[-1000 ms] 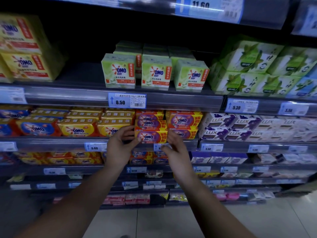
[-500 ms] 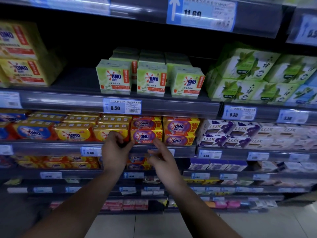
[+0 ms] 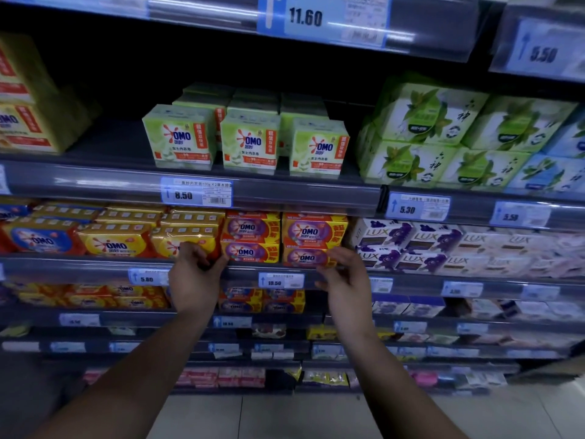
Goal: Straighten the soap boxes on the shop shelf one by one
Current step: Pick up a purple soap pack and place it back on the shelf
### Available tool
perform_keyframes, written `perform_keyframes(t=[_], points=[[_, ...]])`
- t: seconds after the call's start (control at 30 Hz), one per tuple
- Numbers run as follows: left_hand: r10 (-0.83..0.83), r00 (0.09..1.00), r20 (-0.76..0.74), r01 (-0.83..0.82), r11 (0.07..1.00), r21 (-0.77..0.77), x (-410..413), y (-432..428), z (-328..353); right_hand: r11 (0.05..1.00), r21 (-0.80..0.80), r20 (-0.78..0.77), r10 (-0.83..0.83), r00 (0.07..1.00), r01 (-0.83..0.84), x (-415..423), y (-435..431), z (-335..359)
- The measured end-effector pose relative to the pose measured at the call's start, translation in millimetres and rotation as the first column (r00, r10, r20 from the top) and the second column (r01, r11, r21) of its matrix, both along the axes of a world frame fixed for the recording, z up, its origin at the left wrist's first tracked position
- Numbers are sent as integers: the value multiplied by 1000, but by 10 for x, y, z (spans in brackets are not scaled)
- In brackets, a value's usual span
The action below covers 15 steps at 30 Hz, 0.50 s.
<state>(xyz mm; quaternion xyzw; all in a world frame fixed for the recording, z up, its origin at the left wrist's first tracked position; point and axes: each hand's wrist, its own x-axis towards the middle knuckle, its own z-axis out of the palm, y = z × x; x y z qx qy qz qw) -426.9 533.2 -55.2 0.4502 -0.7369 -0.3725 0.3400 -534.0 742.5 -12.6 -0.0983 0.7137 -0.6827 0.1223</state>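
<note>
Left hand [image 3: 194, 280]: raised to the middle shelf [image 3: 95, 266], fingers curled at the seam between the yellow OMO pack [image 3: 177, 240] and the lower left purple OMO box [image 3: 250, 252], thumb by that box's bottom corner; I cannot tell whether it actually grips either one.
Right hand [image 3: 346, 283]: fingers loose and spread, holding nothing, tips in front of the right end of the lower right purple OMO box [image 3: 305, 257]; contact is unclear.
Soap boxes: two stacks of two purple boxes stand side by side at the shelf's front lip, between the yellow pack on the left and the LUX boxes [image 3: 411, 245] on the right.
Alignment: the faces look close to flush; blur hides any small skew.
Handling: probably light, stiff cartons in glossy wrap, so likely slick under fingertips, with corners that dent if squeezed.
Where to hold: the two short ends, one hand on each, with flat finger pressure; sliding should serve better than lifting.
Risk: each lower box carries another, so a sharp nudge could drag the upper one askew.
</note>
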Motion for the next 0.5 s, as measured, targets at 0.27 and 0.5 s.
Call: perform_keyframes(t=[0.27, 0.5], points=[[-295, 941, -164, 278, 953, -117, -233, 613, 344, 989, 88, -143, 132, 981, -120, -199, 213, 170], [-365, 922, -126, 362, 931, -48, -691, 876, 589, 969, 63, -42, 241, 970, -238, -355, 235, 258]])
